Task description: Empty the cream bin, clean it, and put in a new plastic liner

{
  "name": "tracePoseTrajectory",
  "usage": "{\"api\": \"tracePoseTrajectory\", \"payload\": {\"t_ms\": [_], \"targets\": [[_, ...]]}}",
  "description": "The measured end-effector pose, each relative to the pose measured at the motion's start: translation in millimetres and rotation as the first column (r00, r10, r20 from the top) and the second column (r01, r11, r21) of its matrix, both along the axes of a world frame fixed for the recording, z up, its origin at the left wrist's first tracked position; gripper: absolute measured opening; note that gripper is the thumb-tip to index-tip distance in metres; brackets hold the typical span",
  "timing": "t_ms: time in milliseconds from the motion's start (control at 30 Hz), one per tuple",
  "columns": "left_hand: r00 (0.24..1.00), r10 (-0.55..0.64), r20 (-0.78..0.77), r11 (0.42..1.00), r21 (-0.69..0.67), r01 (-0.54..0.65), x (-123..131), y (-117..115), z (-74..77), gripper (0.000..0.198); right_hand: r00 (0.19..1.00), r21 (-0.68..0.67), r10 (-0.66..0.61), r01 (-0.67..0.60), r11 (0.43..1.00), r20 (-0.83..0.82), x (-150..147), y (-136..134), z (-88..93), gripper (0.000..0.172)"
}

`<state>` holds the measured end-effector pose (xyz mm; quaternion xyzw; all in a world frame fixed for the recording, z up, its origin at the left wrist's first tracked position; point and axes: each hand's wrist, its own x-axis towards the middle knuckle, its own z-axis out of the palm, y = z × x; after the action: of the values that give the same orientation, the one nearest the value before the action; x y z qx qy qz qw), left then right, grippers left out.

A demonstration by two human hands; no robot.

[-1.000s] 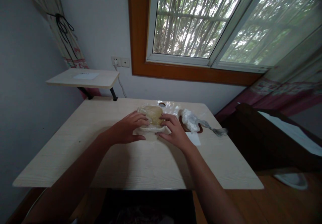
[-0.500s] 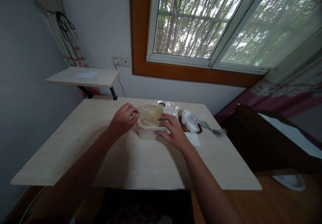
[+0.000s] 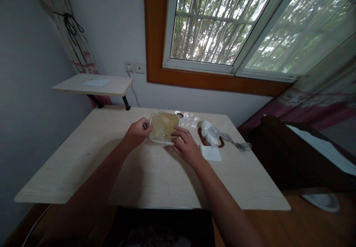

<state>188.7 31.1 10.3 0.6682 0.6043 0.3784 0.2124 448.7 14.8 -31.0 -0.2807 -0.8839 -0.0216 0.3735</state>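
A squarish plastic container [image 3: 164, 124] with a yellowish top lies tipped toward me on the table. Clear crinkled plastic film appears to cover its top. At its left rim is my left hand [image 3: 138, 131], thumb and fingers pinched together on the edge; whether they grip film or rim I cannot make out. My right hand [image 3: 187, 146] is curled round the right side, with fingertips over the top edge and the thumb hidden.
Right of the container lie a crumpled clear plastic bag [image 3: 210, 132], a brown curved item [image 3: 203, 139] beneath it and a white paper [image 3: 210, 153]. A raised shelf [image 3: 111, 86] stands at the table's [image 3: 236, 187] back left. Behind is a window [image 3: 211, 24].
The container has tipped toward me, so its front wall no longer shows and its top looks flatter. Both hands have shifted slightly with it, and my left fingers have drawn together.
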Motion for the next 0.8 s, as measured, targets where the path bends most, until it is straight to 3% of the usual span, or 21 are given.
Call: {"api": "tracePoseTrajectory", "payload": {"t_ms": [333, 500, 633, 800], "targets": [[0.980, 0.083, 0.178, 0.996, -0.002, -0.084, 5.7, -14.7, -18.7, 0.023, 0.997, 0.053, -0.029, 0.025, 0.998, 0.069, 1.6, -2.4, 2.3, 0.015], [0.965, 0.096, 0.244, 0.995, 0.006, -0.100, 12.5, -18.2, -35.3, 0.024, 0.996, -0.004, -0.027, 0.028, 1.000, 0.085, 3.7, -6.8, 2.7, 0.040], [0.965, 0.077, 0.249, 0.996, 0.017, -0.084, 18.1, -21.8, -42.3, 0.025, 0.999, -0.032, -0.034, 0.034, 0.999, 0.008, 2.2, -14.2, 7.8, 0.058], [0.977, 0.011, 0.215, 0.999, 0.045, -0.022, 27.9, -31.8, -44.6, 0.023, 0.984, -0.079, -0.176, 0.175, 0.981, -0.007, -21.0, -19.2, 23.0, 0.046]]}}
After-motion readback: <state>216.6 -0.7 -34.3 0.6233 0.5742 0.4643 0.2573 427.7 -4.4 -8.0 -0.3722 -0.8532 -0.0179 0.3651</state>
